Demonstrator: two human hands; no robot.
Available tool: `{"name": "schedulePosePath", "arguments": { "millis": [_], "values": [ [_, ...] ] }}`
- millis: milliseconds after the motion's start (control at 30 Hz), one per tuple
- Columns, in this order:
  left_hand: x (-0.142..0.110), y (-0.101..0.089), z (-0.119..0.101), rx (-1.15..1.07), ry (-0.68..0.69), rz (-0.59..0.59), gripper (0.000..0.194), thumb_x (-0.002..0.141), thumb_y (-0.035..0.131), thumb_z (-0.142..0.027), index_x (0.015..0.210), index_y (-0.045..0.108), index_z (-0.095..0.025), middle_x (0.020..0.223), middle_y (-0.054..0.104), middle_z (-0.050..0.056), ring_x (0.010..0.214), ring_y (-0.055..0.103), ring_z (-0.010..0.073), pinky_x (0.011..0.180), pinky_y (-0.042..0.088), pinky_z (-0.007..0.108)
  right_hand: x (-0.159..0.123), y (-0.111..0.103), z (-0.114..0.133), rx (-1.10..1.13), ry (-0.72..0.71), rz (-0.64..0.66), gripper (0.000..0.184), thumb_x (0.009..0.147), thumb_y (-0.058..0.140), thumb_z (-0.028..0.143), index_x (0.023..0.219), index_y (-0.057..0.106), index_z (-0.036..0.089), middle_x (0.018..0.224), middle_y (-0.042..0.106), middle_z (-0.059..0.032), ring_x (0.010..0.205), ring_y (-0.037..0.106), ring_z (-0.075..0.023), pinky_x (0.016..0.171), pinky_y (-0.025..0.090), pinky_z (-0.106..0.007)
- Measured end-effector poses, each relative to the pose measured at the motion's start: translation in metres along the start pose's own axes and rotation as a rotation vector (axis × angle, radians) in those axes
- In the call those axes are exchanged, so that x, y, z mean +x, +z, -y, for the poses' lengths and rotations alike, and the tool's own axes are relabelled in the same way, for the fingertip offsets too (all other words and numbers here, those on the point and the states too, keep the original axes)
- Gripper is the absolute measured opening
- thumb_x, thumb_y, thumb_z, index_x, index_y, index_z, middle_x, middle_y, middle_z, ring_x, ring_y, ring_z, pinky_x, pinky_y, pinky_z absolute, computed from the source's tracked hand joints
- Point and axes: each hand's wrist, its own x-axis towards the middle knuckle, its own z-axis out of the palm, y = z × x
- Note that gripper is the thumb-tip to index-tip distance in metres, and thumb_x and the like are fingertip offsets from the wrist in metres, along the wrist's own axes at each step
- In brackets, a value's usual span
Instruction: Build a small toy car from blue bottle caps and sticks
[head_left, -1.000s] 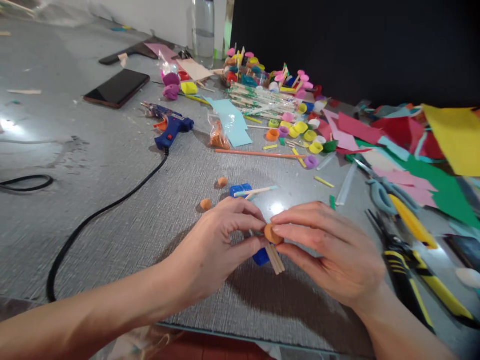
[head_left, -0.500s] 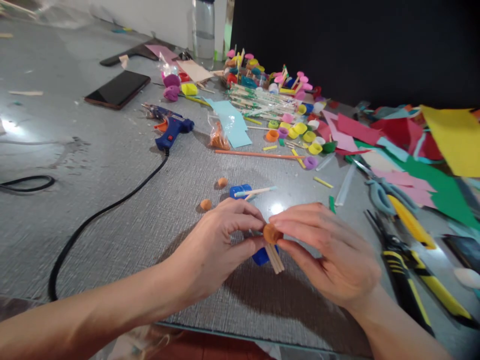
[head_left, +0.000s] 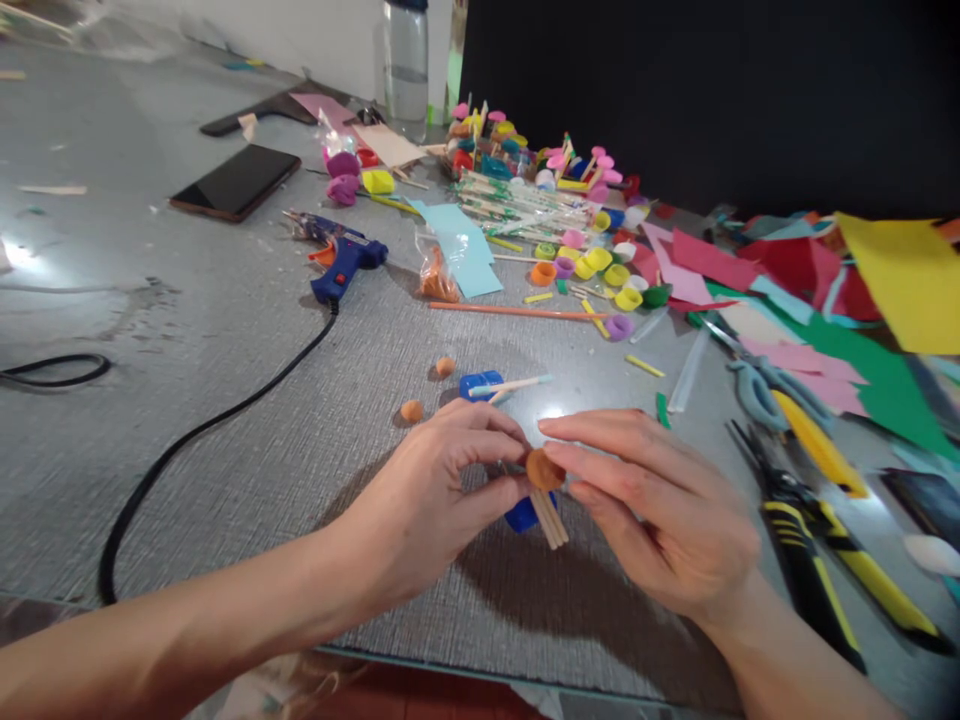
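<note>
My left hand (head_left: pixel 457 470) is closed in a pinch on a small craft piece made of blue plastic caps (head_left: pixel 521 514), short wooden sticks (head_left: pixel 550 522) and a flattened ball of orange-brown clay (head_left: pixel 544 469). The clay faces up at the fingertips, and the sticks point down toward me. Part of the piece is hidden behind the left fingers. My right hand (head_left: pixel 652 500) has its fingers stretched out, a fingertip touching the clay's edge and the thumb just off it. Beyond the left hand lie two small clay balls (head_left: pixel 445 367) and another blue cap piece (head_left: pixel 480 385) with sticks.
A blue glue gun (head_left: pixel 345 262) lies left of centre, its black cord (head_left: pixel 217 425) curving toward me. Pliers (head_left: pixel 806 540), scissors (head_left: pixel 772 385) and a yellow cutter (head_left: pixel 821 440) lie at the right. Behind are a phone (head_left: pixel 237 182), coloured caps (head_left: pixel 598 258), paper (head_left: pixel 900 290) and a bottle (head_left: pixel 406 75).
My right thumb and fingers have loosened from the clay and spread slightly, showing more of its round face. My left hand keeps its hold in nearly the same place.
</note>
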Motion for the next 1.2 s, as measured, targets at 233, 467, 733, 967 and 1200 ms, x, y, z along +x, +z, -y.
{"name": "schedulePosePath", "arguments": {
  "millis": [233, 467, 733, 967, 1200],
  "values": [
    [-0.0007, -0.0007, 0.0006, 0.011, 0.002, 0.028, 0.016, 0.09, 0.064, -0.017, 0.085, 0.076, -0.025, 0.105, 0.071, 0.001, 0.102, 0.065, 0.0185, 0.095, 0.051, 0.034, -0.005, -0.0062, -0.0011, -0.027, -0.075, 0.107, 0.04, 0.096, 0.051, 0.015, 0.135, 0.06, 0.011, 0.137, 0.063, -0.0159, 0.13, 0.056, -0.0313, 0.101, 0.053, -0.051],
    [-0.001, -0.0009, -0.001, -0.079, -0.013, 0.029, 0.019, 0.088, 0.065, -0.011, 0.089, 0.077, -0.026, 0.104, 0.071, -0.001, 0.101, 0.065, 0.0163, 0.095, 0.05, 0.031, -0.0104, -0.0056, -0.0035, -0.133, -0.178, 0.248, 0.041, 0.1, 0.051, 0.021, 0.137, 0.055, 0.004, 0.145, 0.056, -0.0184, 0.142, 0.043, -0.0321, 0.114, 0.039, -0.054],
    [-0.0019, 0.0016, 0.0018, -0.21, -0.052, 0.025, 0.021, 0.089, 0.065, -0.011, 0.093, 0.077, -0.027, 0.102, 0.07, -0.002, 0.099, 0.065, 0.014, 0.095, 0.048, 0.029, -0.0101, -0.0057, -0.0033, -0.153, -0.188, 0.273, 0.04, 0.1, 0.051, 0.021, 0.137, 0.055, 0.005, 0.146, 0.055, -0.0167, 0.143, 0.042, -0.0328, 0.115, 0.037, -0.055],
    [-0.0015, 0.0037, 0.0041, -0.214, -0.049, -0.001, 0.013, 0.09, 0.068, -0.018, 0.09, 0.078, -0.026, 0.104, 0.072, -0.001, 0.102, 0.066, 0.0152, 0.096, 0.049, 0.03, -0.0102, -0.0069, -0.005, -0.014, -0.052, 0.065, 0.045, 0.098, 0.058, 0.022, 0.141, 0.053, 0.009, 0.147, 0.053, -0.0178, 0.136, 0.051, -0.0319, 0.108, 0.047, -0.052],
    [-0.0031, 0.0032, 0.0046, -0.183, -0.051, 0.014, 0.019, 0.089, 0.067, -0.017, 0.097, 0.079, -0.03, 0.108, 0.072, -0.001, 0.103, 0.066, 0.0156, 0.095, 0.05, 0.03, -0.0062, -0.0054, -0.0055, -0.027, 0.003, 0.055, 0.032, 0.092, 0.069, 0.014, 0.124, 0.065, 0.011, 0.131, 0.065, -0.0159, 0.123, 0.059, -0.0276, 0.099, 0.053, -0.046]
  ]
}}
